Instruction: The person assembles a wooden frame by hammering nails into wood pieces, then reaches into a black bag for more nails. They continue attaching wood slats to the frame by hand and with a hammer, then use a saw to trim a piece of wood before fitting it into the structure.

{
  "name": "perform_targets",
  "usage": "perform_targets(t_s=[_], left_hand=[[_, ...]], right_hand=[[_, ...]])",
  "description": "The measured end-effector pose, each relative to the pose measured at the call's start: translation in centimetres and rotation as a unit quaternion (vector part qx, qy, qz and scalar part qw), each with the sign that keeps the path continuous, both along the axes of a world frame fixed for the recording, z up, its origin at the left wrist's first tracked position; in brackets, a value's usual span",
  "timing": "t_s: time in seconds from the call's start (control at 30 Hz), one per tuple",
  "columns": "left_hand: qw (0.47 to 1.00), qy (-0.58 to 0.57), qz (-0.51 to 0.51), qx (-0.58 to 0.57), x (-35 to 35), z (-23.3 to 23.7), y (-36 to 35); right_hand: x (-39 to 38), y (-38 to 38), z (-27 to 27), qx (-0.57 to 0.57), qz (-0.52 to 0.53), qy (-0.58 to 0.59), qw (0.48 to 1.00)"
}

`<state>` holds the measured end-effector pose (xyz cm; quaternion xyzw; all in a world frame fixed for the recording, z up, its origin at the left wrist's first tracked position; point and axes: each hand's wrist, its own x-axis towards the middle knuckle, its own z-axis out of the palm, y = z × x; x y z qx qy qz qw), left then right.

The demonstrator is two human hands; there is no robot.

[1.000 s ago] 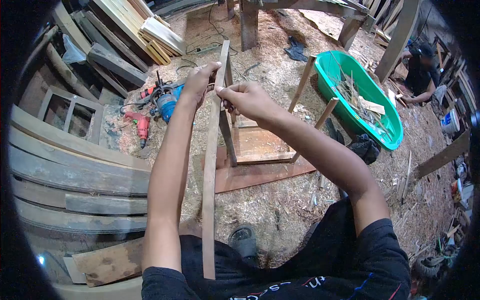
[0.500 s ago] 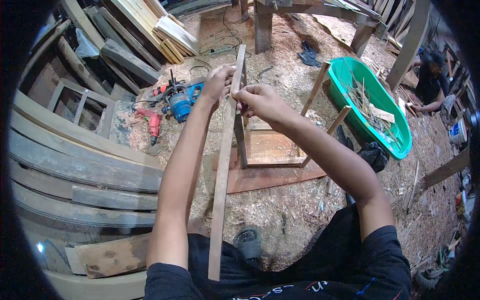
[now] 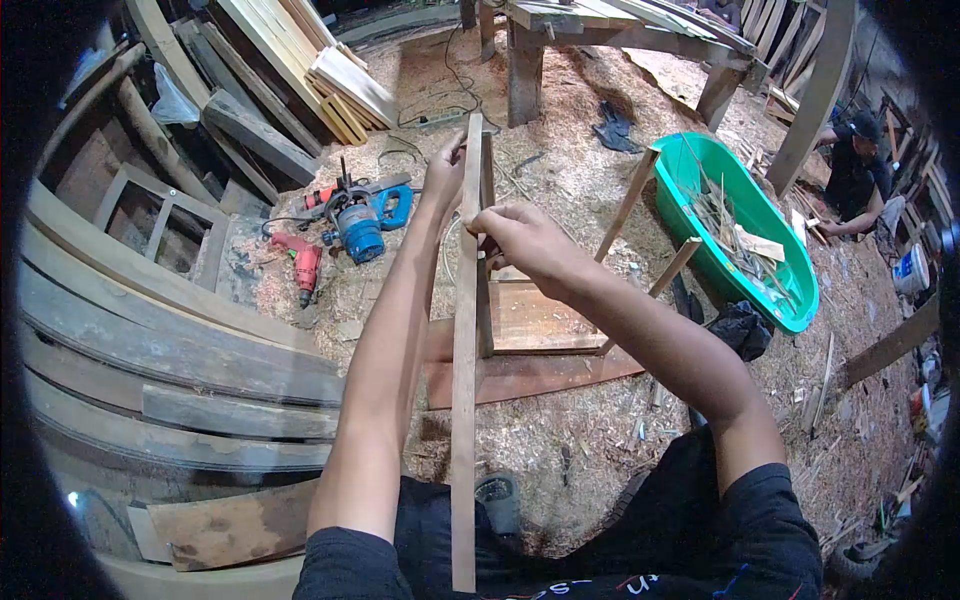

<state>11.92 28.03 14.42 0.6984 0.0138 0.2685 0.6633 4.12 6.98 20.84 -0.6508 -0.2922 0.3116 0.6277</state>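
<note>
"Swung rightward at its near end, the wooden strip (image 3: 464, 400) runs near to far, left of the wooden frame's panel (image 3: 545, 318)."

"Hands?"

"Right hand (image 3: 522, 243) pinching it; left hand (image 3: 444, 182) beside its far end, grip unclear."

"Steady both ends, then sight along its edge."

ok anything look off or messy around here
Mostly mess: wood shavings are strewn over the floor, and the red drill and blue power tool lie right among them, an odd spot for tools. The green tub holds jumbled scrap wood. I see nothing clearly broken.
</note>
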Motion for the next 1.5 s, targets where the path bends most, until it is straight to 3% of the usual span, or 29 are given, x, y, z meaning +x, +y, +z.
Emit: perform_targets(t_s=[0.2,0.37,0.43,0.57,0.63,0.67,0.7,0.73,0.8,0.87,0.9,0.97,1.1,1.17,1.23,1.27,1.3,1.4,1.5], left_hand=[[0.996,-0.063,0.011,0.054,2.0,-0.4,-0.3],[0.991,-0.132,-0.006,0.029,2.8,-0.2,-0.3],[0.997,-0.072,-0.021,0.037,2.0,0.3,-0.1],[0.981,-0.163,0.026,0.106,3.5,-0.9,1.1],[0.998,-0.034,0.008,0.054,1.1,0.9,0.0],[0.992,-0.062,0.007,0.106,1.5,0.0,1.5],[0.983,-0.096,0.000,0.156,2.6,-0.7,3.1],[0.987,-0.025,-0.016,0.158,1.2,0.4,2.7],[0.993,0.007,-0.012,0.118,1.4,0.0,4.0],[0.992,0.025,-0.032,0.118,3.3,-2.0,8.0],[0.991,0.052,0.001,0.125,1.8,-0.5,6.3],[0.996,0.029,-0.083,-0.001,2.0,-1.2,7.2],[0.995,0.062,0.081,-0.010,-2.5,4.5,-0.7],[0.998,0.040,0.032,-0.032,-2.5,5.3,-0.7],[0.999,0.034,-0.016,-0.014,-3.7,7.0,-2.8],[0.999,0.029,-0.041,0.020,-4.6,8.0,-4.4],[0.999,0.029,-0.042,0.013,-4.6,8.2,-5.1],[0.997,0.033,-0.035,0.061,-5.0,9.6,-8.5],[0.997,0.015,-0.077,0.017,-4.5,10.0,-10.0]], right_hand=[[0.0,-0.3,-0.1,0.008,-0.002,0.017,1.000],[0.0,-0.5,-0.4,0.012,0.001,0.018,1.000],[0.1,-0.3,-0.7,0.011,0.001,0.011,1.000],[0.4,-0.4,-0.6,0.012,0.016,0.004,1.000],[1.0,-0.4,-1.2,0.002,0.018,-0.031,0.999],[1.0,-0.8,-0.8,0.015,0.022,-0.046,0.999],[1.1,-1.2,-0.7,0.010,0.000,-0.051,0.999],[1.6,-1.3,-0.8,0.003,-0.026,-0.060,0.998],[2.3,-1.3,-1.0,0.045,-0.050,-0.056,0.996],[2.0,-1.9,-0.3,0.092,-0.110,-0.129,0.981],[2.3,-1.7,-0.4,0.104,-0.102,-0.119,0.982],[1.6,-2.6,0.5,0.150,-0.097,-0.024,0.984],[3.5,-2.7,0.5,0.122,-0.169,-0.124,0.970],[5.0,-2.7,0.5,0.124,-0.251,-0.175,0.944],[5.6,-4.4,1.6,0.097,-0.254,-0.204,0.940],[7.3,-3.7,0.5,0.065,-0.306,-0.296,0.903],[7.4,-4.2,0.6,0.115,-0.251,-0.185,0.943],[7.2,-5.3,1.1,0.127,-0.188,-0.131,0.965],[6.7,-5.3,1.0,0.158,-0.151,-0.063,0.974]])
